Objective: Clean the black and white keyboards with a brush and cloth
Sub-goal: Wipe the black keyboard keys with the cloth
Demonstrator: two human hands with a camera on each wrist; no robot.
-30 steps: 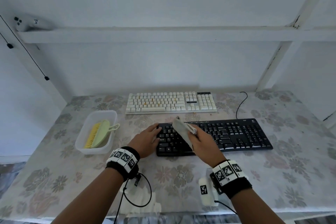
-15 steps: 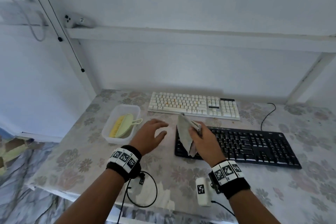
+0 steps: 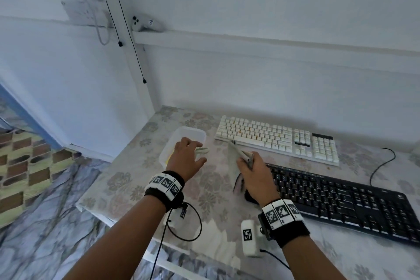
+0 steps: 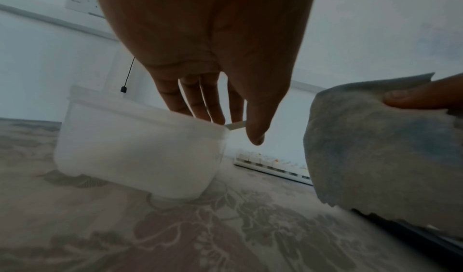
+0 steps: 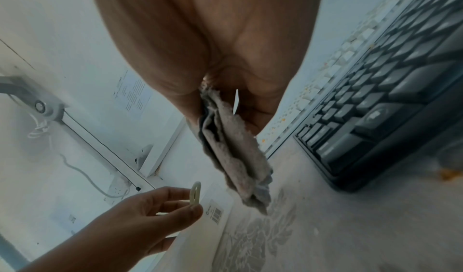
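Since the earlier frame, your left hand [image 3: 185,158] left the black keyboard [image 3: 341,200] and reached the brush [image 3: 202,150] in the tub [image 3: 193,133], fingers spread, perhaps touching its handle. Your right hand [image 3: 254,174] gripped the cloth [image 3: 236,157]. A hasty grab could tip the light tub.

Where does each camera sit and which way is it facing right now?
Head: above, looking down at the table; both forearms, left hand and right hand show.
Left wrist: low behind the left palm, facing the container.
Right wrist: under the right palm, facing the cloth and black keyboard.
Both wrist views share the cloth.
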